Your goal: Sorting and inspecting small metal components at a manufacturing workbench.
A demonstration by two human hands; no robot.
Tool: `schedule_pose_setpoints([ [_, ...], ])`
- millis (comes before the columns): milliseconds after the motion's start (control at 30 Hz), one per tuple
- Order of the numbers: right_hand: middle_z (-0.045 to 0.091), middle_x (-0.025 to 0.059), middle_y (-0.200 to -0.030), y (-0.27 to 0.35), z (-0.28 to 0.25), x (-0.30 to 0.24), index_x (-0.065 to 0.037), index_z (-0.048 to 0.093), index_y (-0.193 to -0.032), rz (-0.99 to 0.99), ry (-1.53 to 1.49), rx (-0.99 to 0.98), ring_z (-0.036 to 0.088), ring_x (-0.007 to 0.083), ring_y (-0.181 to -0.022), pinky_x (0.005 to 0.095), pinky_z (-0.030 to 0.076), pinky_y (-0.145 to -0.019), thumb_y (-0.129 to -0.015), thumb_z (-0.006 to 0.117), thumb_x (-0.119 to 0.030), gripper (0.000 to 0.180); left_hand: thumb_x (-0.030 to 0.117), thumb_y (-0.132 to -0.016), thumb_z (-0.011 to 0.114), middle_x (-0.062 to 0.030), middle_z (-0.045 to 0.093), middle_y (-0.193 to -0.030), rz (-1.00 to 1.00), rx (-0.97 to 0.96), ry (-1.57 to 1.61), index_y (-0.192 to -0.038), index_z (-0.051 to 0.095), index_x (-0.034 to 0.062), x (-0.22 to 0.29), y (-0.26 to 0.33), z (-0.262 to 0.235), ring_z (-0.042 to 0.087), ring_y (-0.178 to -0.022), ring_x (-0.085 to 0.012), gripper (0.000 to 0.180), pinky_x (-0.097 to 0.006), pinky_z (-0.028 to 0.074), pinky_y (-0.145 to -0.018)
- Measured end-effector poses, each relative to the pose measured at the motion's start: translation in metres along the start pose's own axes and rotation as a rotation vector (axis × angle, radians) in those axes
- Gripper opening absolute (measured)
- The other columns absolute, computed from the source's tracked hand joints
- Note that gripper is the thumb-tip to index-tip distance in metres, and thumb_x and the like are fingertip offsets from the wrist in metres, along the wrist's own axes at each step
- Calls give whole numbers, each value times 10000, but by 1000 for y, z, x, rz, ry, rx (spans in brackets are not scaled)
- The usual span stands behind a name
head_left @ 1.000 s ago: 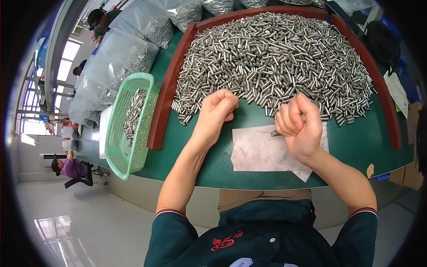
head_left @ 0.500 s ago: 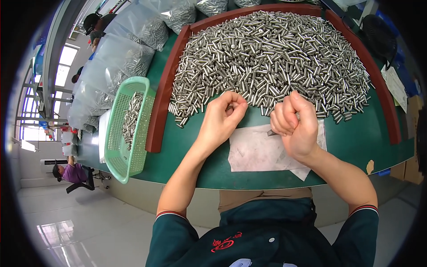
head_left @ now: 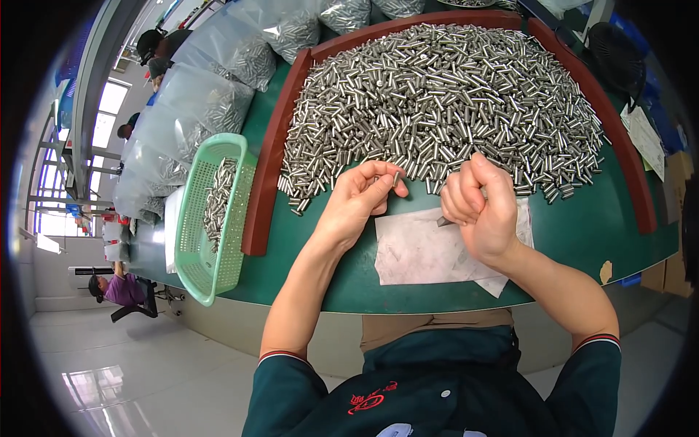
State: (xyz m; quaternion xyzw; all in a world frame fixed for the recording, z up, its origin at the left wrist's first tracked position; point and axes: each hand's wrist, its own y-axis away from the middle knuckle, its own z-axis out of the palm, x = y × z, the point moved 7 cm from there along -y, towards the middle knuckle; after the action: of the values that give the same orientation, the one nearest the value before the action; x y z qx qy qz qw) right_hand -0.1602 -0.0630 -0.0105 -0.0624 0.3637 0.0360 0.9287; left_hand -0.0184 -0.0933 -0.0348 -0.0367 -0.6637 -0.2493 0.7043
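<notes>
Between the thumb and fingertips of my left hand (head_left: pixel 360 198) is a short metal pin (head_left: pixel 396 179), its end catching the light. My right hand (head_left: pixel 483 207) is curled in a fist around a slim dark metal tool (head_left: pixel 443 221); one end shows below the fingers, and most of it is hidden in the palm. Both hands hover just in front of a big heap of shiny cylindrical metal pins (head_left: pixel 444 102). Under the right hand and beside the left lies a stained whitish cloth (head_left: pixel 411 255) on the green tabletop (head_left: pixel 349 288).
Dark red rails (head_left: pixel 265 171) border the heap. To the left stands a pale green perforated basket (head_left: pixel 231 251) with pins inside. Clear plastic bags of pins (head_left: pixel 218 109) line the far left. A black fan (head_left: pixel 615 58) and papers (head_left: pixel 642 138) are at right. Other people sit farther left.
My left hand has shifted slightly and turned, its fingers unrolling so that the metal pin now shows at the fingertips. The right hand has barely moved.
</notes>
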Motion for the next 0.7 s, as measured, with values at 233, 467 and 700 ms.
schedule_pose_setpoints([
  [233, 263, -10, -419, 1, -2, 1, -100, 271, -502, 6, -4, -2, 199, 80, -384, 235, 172, -376, -901, 334, -249, 430, 112, -857, 497, -41, 561, -741, -12, 1, -96, -926, 533, 14, 4, 9, 5, 370, -536, -23, 125, -163, 271, -458],
  [467, 241, -18, -402, -1, 2, -3, -130, 258, -489, -10, 20, 8, 167, 87, -370, 242, 182, -378, -895, 290, -281, 435, 57, -785, 565, -58, 547, -628, 361, -35, -919, -805, 530, -15, 22, 35, 43, 509, -526, -124, 83, -257, 380, -476],
  [700, 248, -16, -414, 1, 3, 7, -121, 268, -496, 19, 1, -32, 174, 87, -378, 242, 185, -381, -906, 262, -263, 434, 51, -742, 588, -152, 549, -676, 434, -74, -1052, -785, 437, -10, 18, 37, 47, 530, -633, -334, 169, -397, 405, -548],
])
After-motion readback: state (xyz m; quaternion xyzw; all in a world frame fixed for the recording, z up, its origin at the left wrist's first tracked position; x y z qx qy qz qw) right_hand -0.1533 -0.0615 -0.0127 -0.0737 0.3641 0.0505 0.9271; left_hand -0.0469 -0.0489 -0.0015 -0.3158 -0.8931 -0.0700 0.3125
